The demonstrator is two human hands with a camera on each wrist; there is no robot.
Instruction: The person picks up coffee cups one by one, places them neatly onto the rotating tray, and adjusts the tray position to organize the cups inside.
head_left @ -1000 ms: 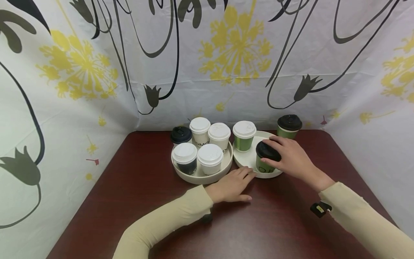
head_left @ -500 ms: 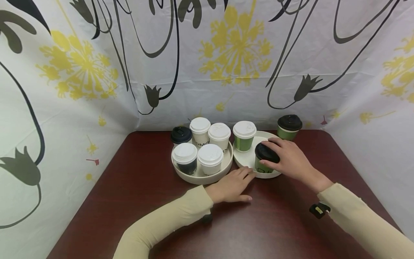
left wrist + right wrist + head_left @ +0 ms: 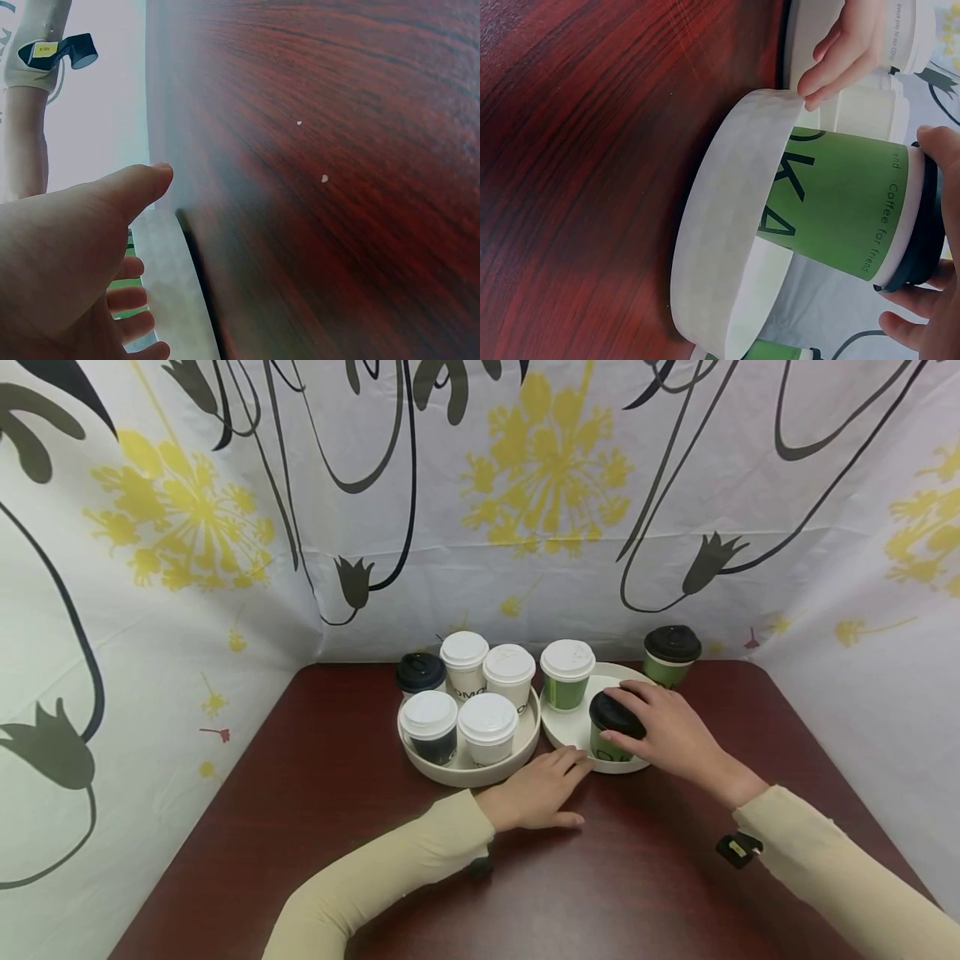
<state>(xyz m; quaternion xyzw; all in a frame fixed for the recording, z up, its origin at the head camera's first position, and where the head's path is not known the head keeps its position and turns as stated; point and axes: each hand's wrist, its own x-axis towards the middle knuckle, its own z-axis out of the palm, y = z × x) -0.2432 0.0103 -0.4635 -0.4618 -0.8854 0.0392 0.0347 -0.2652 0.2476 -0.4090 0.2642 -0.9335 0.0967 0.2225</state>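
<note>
My right hand (image 3: 670, 724) grips a green paper coffee cup (image 3: 844, 199) by its black lid (image 3: 925, 217). The cup stands upright inside the right round white tray (image 3: 724, 225), close to its front rim. My left hand (image 3: 534, 789) lies with fingers spread at the same tray's front left, fingertips touching the rim. In the left wrist view, the left thumb points out over the table and the fingers reach over the tray's edge. A green cup with a white lid (image 3: 567, 672) stands toward the back left of that tray.
Left of it, another round white tray (image 3: 467, 774) bears several lidded cups, mostly white-lidded, with a dark-lidded cup (image 3: 420, 673) at its back left. A green cup with a black lid (image 3: 671, 653) stands behind the right tray. A patterned cloth (image 3: 480, 527) hangs behind the dark red table (image 3: 330, 760).
My right hand has slid the green cup slightly left within the right tray. The left hand has stayed in place.
</note>
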